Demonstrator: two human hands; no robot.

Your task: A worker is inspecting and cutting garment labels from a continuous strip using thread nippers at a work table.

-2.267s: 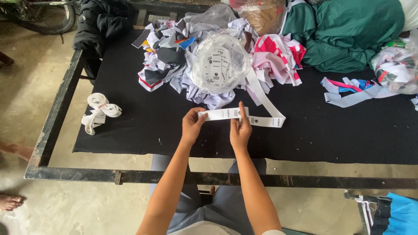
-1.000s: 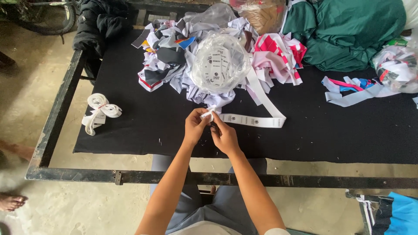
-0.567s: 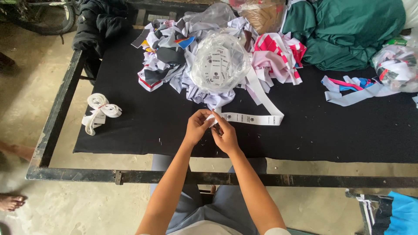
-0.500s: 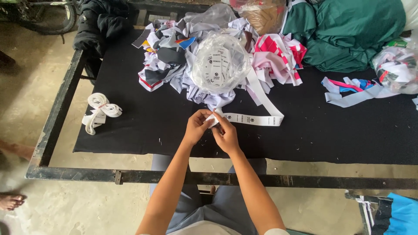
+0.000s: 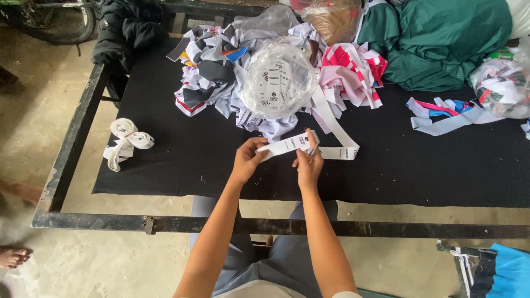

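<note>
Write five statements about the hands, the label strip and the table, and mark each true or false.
1. Both hands hold the white label strip. True: the left hand pinches one end, the right hand grips it further along.
2. The strip lies on a bare wooden top. False: it is over a black cloth that covers the table.
3. A white ribbon bundle lies at the cloth's left edge. True.
4. The clear bag of labels sits on the floor. False: it rests on the heap of scraps on the table.
5. Green fabric lies right beside the left hand. False: it is at the far right of the table, well away from both hands.
</note>
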